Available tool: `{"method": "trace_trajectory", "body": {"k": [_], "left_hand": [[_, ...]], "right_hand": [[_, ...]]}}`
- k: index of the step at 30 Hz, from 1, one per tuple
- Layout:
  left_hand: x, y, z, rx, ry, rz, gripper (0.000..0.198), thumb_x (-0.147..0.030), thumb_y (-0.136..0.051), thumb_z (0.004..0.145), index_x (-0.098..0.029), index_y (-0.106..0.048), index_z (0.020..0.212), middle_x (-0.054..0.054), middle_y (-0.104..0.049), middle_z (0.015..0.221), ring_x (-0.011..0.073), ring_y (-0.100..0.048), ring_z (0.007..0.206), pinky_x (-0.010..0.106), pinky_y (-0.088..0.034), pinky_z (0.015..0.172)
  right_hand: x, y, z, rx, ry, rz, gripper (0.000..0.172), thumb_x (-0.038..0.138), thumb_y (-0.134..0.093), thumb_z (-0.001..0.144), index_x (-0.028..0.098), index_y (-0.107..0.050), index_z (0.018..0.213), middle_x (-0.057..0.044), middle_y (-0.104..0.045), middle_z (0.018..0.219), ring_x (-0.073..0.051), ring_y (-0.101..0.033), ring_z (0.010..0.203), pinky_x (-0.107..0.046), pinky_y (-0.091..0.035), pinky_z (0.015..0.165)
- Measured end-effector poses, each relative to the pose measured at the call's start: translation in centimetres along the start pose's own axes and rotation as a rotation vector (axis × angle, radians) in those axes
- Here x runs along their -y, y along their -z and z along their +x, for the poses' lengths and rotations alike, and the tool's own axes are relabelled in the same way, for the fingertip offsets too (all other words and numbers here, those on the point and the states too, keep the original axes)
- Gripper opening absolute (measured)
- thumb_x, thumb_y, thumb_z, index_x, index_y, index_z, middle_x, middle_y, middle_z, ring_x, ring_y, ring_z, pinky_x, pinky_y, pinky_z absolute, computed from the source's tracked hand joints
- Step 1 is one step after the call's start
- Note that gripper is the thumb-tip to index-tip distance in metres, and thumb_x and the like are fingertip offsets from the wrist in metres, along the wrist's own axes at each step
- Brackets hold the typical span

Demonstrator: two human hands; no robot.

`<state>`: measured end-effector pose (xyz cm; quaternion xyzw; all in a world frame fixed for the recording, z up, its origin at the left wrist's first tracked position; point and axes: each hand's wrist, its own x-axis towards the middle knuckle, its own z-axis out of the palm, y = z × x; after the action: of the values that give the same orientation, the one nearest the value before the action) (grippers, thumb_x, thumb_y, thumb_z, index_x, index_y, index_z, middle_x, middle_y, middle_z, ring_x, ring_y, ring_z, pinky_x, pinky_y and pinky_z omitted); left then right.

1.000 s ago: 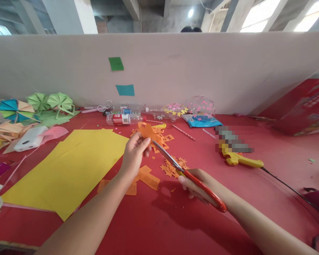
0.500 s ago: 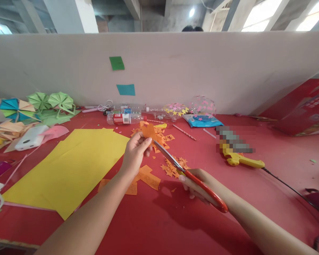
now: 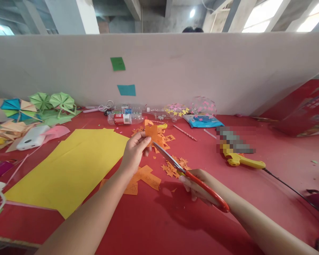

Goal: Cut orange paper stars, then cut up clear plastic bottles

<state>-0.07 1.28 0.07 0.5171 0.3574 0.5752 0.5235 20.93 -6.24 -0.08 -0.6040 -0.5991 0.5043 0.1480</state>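
My left hand [image 3: 134, 153] pinches a small orange paper piece [image 3: 151, 132] and holds it up above the red table [image 3: 159, 219]. My right hand [image 3: 199, 186] grips red-handled scissors [image 3: 191, 177]. Their blades point up and left, with the tips touching the lower edge of the orange piece. Several small orange paper stars [image 3: 175, 167] lie under the blades. Orange offcuts [image 3: 145, 179] lie below my left wrist, and more orange scraps [image 3: 162, 136] lie behind the held piece.
Large yellow sheets [image 3: 71, 166] lie at left. Folded paper fans [image 3: 42, 104], a white device [image 3: 32, 137], a plastic bottle [image 3: 123, 118], a star-filled clear bag [image 3: 191, 108] and a yellow glue gun [image 3: 241, 161] with its black cord ring the work area. A grey partition [image 3: 175, 67] stands behind.
The orange piece has turned a little in my left fingers and the scissor tips stay at its edge. Both arms have hardly shifted.
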Motion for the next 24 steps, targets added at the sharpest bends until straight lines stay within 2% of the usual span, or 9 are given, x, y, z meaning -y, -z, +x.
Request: {"method": "trace_trajectory", "body": {"k": [16, 24], "left_hand": [[0.02, -0.07, -0.10, -0.013, -0.004, 0.003, 0.012, -0.031, -0.062, 0.077, -0.019, -0.058, 0.081, -0.005, -0.052, 0.054, 0.0070, -0.047, 0.046, 0.019, -0.036, 0.044], [-0.38, -0.34, -0.33, 0.054, 0.015, -0.027, 0.018, -0.032, -0.062, 0.078, -0.019, -0.052, 0.082, -0.003, -0.062, 0.058, 0.0100, -0.056, 0.045, 0.022, -0.044, 0.047]], "right_hand": [[0.39, 0.00, -0.13, 0.008, -0.018, -0.006, 0.045, 0.059, -0.056, 0.077, 0.019, -0.045, 0.061, 0.004, -0.051, 0.045, -0.004, -0.035, 0.028, -0.016, -0.026, 0.029], [0.68, 0.11, -0.16, 0.007, 0.030, 0.025, 0.051, 0.067, -0.050, 0.075, 0.018, -0.045, 0.060, 0.004, -0.049, 0.045, -0.004, -0.035, 0.030, -0.017, -0.024, 0.030]]}}
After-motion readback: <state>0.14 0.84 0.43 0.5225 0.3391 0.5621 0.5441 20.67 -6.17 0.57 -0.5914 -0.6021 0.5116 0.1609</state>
